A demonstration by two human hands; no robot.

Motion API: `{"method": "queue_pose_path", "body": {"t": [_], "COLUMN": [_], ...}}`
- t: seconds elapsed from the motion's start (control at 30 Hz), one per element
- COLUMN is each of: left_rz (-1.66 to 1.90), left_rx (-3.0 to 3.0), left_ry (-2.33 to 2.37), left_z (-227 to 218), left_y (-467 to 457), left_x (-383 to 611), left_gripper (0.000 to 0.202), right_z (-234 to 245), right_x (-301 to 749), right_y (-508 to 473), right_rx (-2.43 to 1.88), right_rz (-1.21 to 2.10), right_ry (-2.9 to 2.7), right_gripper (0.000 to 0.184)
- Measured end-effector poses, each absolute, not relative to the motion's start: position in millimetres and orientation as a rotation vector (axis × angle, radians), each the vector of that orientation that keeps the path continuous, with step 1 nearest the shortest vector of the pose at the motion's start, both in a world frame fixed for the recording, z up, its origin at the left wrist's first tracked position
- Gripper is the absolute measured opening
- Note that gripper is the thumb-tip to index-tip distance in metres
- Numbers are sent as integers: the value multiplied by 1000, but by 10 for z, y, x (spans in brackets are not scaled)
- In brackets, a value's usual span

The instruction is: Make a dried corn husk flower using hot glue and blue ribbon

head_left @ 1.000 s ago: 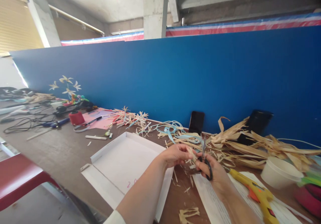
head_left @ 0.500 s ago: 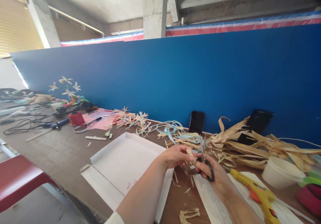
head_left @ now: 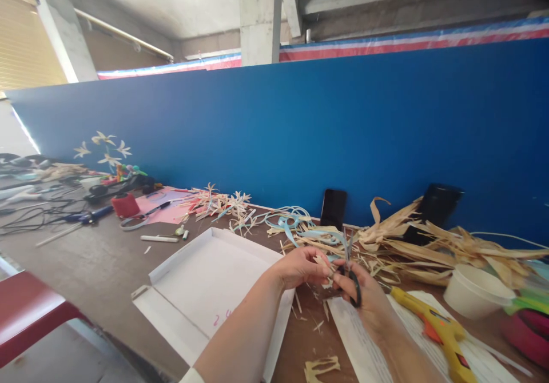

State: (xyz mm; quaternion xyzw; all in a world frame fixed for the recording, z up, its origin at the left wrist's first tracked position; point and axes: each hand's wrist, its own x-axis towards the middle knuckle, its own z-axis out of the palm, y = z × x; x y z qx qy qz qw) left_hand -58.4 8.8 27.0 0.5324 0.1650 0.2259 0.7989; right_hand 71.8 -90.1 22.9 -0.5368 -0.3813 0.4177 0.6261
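My left hand [head_left: 305,267] pinches a small pale piece of dried husk [head_left: 325,265] between thumb and fingertips. Close beside it, my right hand [head_left: 359,287] is closed around black-handled scissors [head_left: 354,287], whose blades point up and away. The right thumb and fingertips reach the husk piece too, so both hands meet at it. Under the hands lie thin husk scraps [head_left: 318,327] and a printed sheet [head_left: 358,337]. A white box lid [head_left: 195,274] lies open below my left forearm.
A yellow glue gun [head_left: 437,328] and a white cup [head_left: 477,291] stand right of my hands. Behind are dried husks [head_left: 454,248], blue strips [head_left: 291,220], a phone [head_left: 333,208] and small husk flowers [head_left: 238,202]. A blue partition [head_left: 274,126] bounds the table; a red chair [head_left: 32,314] is at left.
The view has shifted slightly, so the scene sits a little further left. The husk piece has turned a bit in my fingers. Both hands keep their holds.
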Motion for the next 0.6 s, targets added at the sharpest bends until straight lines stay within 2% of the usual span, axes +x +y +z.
{"method": "queue_pose_path", "body": {"t": [0.27, 0.4, 0.6], "left_rz": [548, 574, 590], "left_rx": [1226, 1274, 1238], "left_ry": [436, 470, 443], "left_z": [214, 201, 215], "left_y": [163, 183, 149], "left_x": [-565, -570, -577], "left_gripper": [51, 45, 37], "right_z": [124, 88, 164], "right_x": [810, 848, 795], "right_y": [-837, -815, -864], "right_rx": [-1332, -1309, -1313], "right_rz": [715, 800, 927], "right_ry": [-943, -919, -816], "right_gripper": [45, 46, 36]}}
